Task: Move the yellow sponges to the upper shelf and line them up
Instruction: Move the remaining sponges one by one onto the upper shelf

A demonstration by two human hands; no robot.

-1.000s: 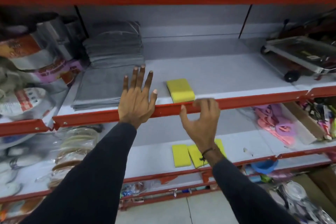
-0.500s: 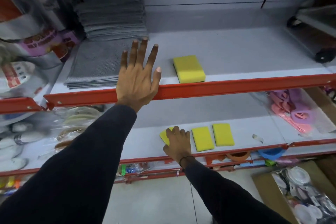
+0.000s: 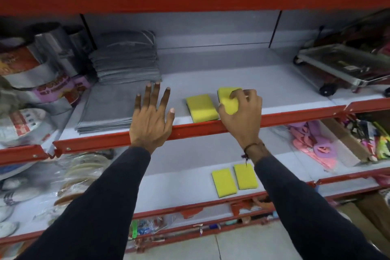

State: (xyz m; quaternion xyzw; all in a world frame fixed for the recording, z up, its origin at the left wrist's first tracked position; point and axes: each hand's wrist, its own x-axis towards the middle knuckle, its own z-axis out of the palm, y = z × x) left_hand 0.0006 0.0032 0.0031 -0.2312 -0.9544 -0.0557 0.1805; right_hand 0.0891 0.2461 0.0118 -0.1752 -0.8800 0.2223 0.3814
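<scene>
One yellow sponge (image 3: 202, 107) lies flat on the upper shelf (image 3: 295, 93) near its red front rail. My right hand (image 3: 242, 114) grips a second yellow sponge (image 3: 229, 99) just to the right of it, over the shelf's front edge. My left hand (image 3: 152, 120) rests open and flat on the red rail, left of the lying sponge, holding nothing. Two more yellow sponges lie side by side on the lower shelf (image 3: 179, 188): the left one (image 3: 224, 182) and the right one (image 3: 245, 176), partly below my right forearm.
Folded grey cloths (image 3: 126, 57) and a flat grey stack (image 3: 105, 110) fill the upper shelf's left. Packaged goods (image 3: 31, 82) sit further left. A wheeled metal tray (image 3: 346, 67) stands at the right. Pink and purple items (image 3: 312, 145) lie on the lower shelf's right.
My right hand took one sponge from the lower shelf and rose to the upper shelf beside the first sponge. Two sponges stay below. My left hand kept its place on the rail.
</scene>
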